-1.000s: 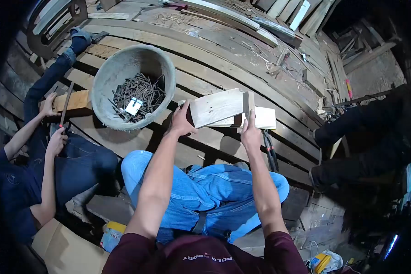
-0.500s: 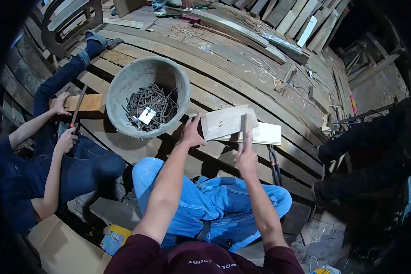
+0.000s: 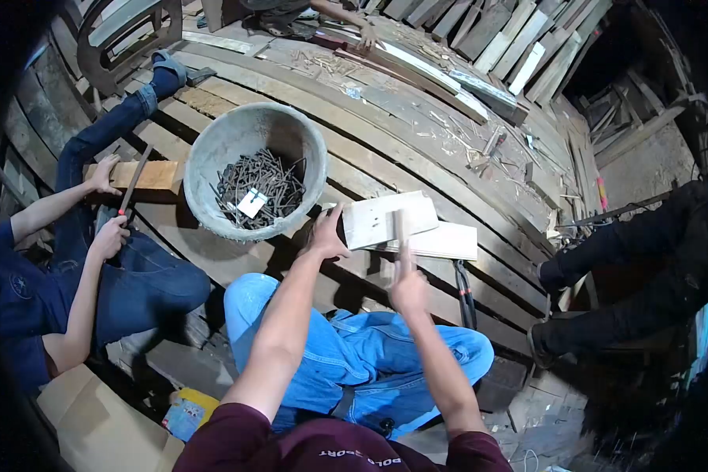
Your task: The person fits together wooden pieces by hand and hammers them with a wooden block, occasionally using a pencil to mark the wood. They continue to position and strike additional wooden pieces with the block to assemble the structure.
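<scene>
Leftward over the pale rectangular wooden board (image 3: 371, 223), our right hand (image 3: 409, 294) has shifted its slim light-brown strip (image 3: 403, 228).
Our right fingers, blurred, close around the strip's near end; our left hand (image 3: 327, 236) grips the board's left edge, and a flat cream plank (image 3: 458, 242) lies partly beneath, beyond our right fingertips. Firm left fingers and a level strip seem wisest.

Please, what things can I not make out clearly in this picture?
All in the head view:
- Slim piece in the right hand: blurred, exact kind unclear.
- Underside of the pale board: turned away from the camera.
- Floor of the bucket: covered by dark rods.
- Far co-worker's head: cut off by top edge.
</scene>
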`<state>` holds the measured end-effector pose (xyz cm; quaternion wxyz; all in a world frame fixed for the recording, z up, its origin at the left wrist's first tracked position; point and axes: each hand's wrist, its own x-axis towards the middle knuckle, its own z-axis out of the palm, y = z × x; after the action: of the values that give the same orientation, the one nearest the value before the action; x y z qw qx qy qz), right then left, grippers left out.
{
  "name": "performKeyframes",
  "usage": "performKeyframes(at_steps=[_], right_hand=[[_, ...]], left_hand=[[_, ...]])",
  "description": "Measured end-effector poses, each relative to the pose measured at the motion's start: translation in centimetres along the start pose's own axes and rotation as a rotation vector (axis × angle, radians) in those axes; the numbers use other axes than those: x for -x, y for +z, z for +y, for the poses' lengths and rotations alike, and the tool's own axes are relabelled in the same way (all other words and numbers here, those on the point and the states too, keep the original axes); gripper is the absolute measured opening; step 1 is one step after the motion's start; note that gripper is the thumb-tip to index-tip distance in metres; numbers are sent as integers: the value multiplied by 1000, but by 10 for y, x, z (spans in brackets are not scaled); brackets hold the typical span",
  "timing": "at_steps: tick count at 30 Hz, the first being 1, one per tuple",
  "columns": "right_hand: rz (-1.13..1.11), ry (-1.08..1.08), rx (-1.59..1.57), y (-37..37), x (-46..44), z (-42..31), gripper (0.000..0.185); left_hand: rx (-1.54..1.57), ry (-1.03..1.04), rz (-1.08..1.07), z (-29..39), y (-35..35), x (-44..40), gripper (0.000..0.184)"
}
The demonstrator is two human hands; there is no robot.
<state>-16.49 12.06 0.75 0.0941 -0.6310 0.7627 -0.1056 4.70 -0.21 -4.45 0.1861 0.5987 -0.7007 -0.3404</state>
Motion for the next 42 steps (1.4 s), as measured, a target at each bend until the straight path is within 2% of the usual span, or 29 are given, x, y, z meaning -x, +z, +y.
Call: performKeyframes(at_steps=[2, 4, 5, 6, 8, 10, 12, 13, 16, 17, 19, 20, 21, 22, 24, 26, 28, 31, 34, 36, 38, 40, 42], right_hand=[[-89, -184, -134, 20, 34, -20, 63], [-234, -149, 51, -5, 25, -23, 64], [-75, -255, -42, 9, 11, 7, 62], [-52, -119, 109, -6, -1, 16, 65], [-14, 157, 2, -26, -33, 42, 61], [100, 244, -26, -21, -51, 68, 61], [-49, 390, -107, -23, -32, 44, 63], [-36, 483, -274, -14, -21, 36, 65], [136, 395, -314, 3, 0, 30, 66], [111, 433, -442, 3, 2, 35, 66], [138, 393, -438, -4, 2, 32, 66], [170, 338, -415, -5, 3, 31, 65], [307, 179, -400, 1, 1, 29, 63], [344, 24, -361, 5, 0, 29, 65], [105, -94, -190, 13, 5, 23, 67], [-20, -163, -137, 37, 11, 24, 68], [-71, -164, 12, 13, 1, 24, 65], [82, 48, -114, 4, -27, 43, 62], [39, 185, -187, 2, -32, 43, 63], [-9, -114, -99, 15, -10, 36, 65], [-160, -389, -25, 19, 8, 27, 63], [-46, -380, -19, 18, -3, 26, 62], [14, -54, -139, 7, -17, 23, 63]], left_hand=[[11, -9, 8, 2, 0, 1, 135], [10, -8, -2, 3, -3, 4, 136], [31, 9, 28, -8, 12, -3, 141], [56, 23, -9, -5, 5, -1, 141], [25, 18, 26, -12, 14, -4, 136], [13, 21, 8, -3, 6, -4, 136], [-7, 15, 7, 0, 0, 1, 135], [-16, 11, 13, 1, 0, 3, 135], [-19, -4, 6, 6, -7, 4, 133], [-33, -13, 15, 5, -6, 3, 133], [-40, -12, 10, 9, -9, 7, 135], [-33, -20, -5, 10, -11, 6, 135], [-31, -33, -30, 9, -11, 3, 134], [-27, -51, -53, 8, -10, 1, 134], [-39, -44, -24, 6, -6, 3, 134], [-42, -22, -16, 4, -6, 1, 134], [-18, -1, -12, 3, -8, -1, 135], [-32, -14, -10, 4, -5, 2, 134], [-70, 54, 27, 12, -13, 6, 136], [-77, 24, -30, 15, -15, 6, 135], [-94, 25, -36, 10, -12, 4, 135], [-38, 3, -46, 19, -21, 9, 132], [-48, -7, -14, 14, -15, 7, 131]])
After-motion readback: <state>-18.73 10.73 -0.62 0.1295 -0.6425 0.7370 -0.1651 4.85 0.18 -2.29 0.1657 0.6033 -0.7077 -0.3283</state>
